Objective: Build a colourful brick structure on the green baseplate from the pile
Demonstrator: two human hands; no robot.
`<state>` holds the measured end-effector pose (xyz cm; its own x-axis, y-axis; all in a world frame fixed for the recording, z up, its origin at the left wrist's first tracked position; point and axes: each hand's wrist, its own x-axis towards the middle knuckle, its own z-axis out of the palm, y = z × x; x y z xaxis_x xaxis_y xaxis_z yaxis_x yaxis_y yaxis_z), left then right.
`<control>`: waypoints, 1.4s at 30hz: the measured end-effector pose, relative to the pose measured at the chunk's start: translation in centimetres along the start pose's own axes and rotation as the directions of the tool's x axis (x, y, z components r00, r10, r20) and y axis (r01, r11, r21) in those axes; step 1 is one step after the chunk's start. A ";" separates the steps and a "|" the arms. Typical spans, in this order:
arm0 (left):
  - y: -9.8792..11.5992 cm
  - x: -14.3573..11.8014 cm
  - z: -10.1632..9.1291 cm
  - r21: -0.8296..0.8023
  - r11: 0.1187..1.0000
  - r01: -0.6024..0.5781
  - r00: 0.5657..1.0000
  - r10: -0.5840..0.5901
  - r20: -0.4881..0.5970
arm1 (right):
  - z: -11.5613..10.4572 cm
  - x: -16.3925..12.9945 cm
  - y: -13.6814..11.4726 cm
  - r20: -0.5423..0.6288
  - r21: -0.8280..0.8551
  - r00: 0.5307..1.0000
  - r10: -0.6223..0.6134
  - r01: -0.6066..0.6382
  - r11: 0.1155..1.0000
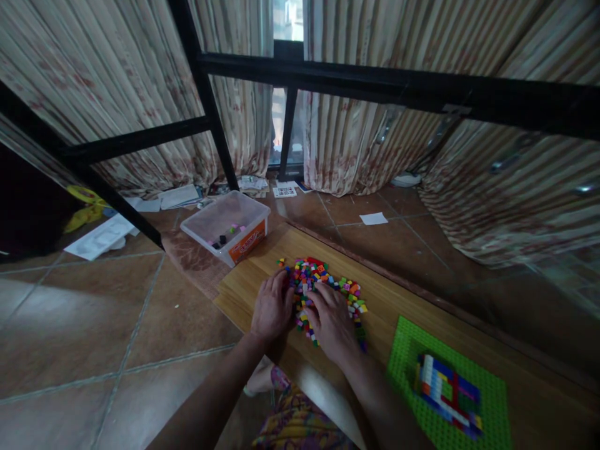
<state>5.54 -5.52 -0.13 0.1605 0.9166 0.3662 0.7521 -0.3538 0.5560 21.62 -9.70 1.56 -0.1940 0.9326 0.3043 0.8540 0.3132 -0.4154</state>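
A low wooden board (262, 275) lies on a tiled floor, its long edges running from the near right toward the far left. On its near right end sits a green baseplate (407, 350) with a small flat build of white, blue and red bricks (447, 390) on it. A clear plastic tub (227, 225) stands just off the board's far left corner (only a few loose bricks show inside). Near the board's left edge lies a heap of small coloured bricks (328, 278). Both hands rest on it, palms down, fingers spread and grasping nothing: the left hand (272, 306) at the heap's left rim, the right hand (332, 319) over its near side. The heap stretches ahead and to the right, so the right hand is nearer its bulk.
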 end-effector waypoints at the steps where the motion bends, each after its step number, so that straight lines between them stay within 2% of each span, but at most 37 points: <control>1: 0.0 0.0 0.0 0.009 1.000 -0.010 1.000 0.010 0.002 | -0.1 -0.5 0.0 0.010 -0.006 1.000 -0.008 0.008 1.000; 6: -0.1 0.0 0.0 0.046 0.998 -0.041 0.999 0.040 0.015 | -1.5 -3.3 0.8 0.023 0.026 1.000 -0.020 0.020 0.999; 11: -0.1 -0.1 0.0 0.034 0.999 -0.040 0.999 0.038 0.037 | -2.8 -5.0 2.2 -0.019 0.056 1.000 0.016 -0.015 0.998; 14: -0.3 -0.1 0.0 0.011 0.999 -0.033 0.999 0.032 0.040 | -2.9 -4.1 2.1 -0.058 0.081 0.997 0.046 -0.041 0.996; 17: -0.4 -0.1 0.0 -0.018 0.999 -0.033 0.999 0.034 0.042 | -2.0 -1.7 1.1 -0.095 0.098 0.995 0.030 -0.020 0.995; 21: -0.7 0.0 0.1 -0.038 0.999 -0.019 0.999 0.020 0.038 | -0.1 1.0 -0.9 -0.036 0.086 0.999 -0.011 0.014 0.996; 24: -0.9 0.0 0.1 -0.049 0.999 -0.018 1.000 0.019 0.023 | 0.9 1.1 -2.1 0.018 0.074 0.997 -0.069 0.068 0.995; 28: -0.9 0.0 0.1 -0.046 0.998 -0.031 0.999 0.032 0.019 | 0.5 -0.6 -2.8 0.079 0.065 0.992 -0.101 0.096 0.993; 35: -0.4 0.1 0.1 -0.041 0.999 -0.004 1.000 0.005 0.013 | -2.0 -4.1 -0.9 0.117 0.056 0.988 -0.096 0.090 0.994; 39: -0.4 0.1 0.3 -0.028 1.000 -0.002 1.000 0.003 0.005 | -3.2 -5.1 0.6 0.058 0.044 0.998 -0.030 0.028 0.999; 42: -0.4 0.1 0.2 -0.035 0.999 -0.005 1.000 0.006 0.005 | -3.2 -4.2 1.4 -0.022 0.042 1.000 0.018 -0.017 0.999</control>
<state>5.41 -5.24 -0.46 0.1681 0.9156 0.3654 0.7283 -0.3651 0.5798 25.15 -13.77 2.48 -0.1685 0.9338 0.3156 0.8359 0.3050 -0.4564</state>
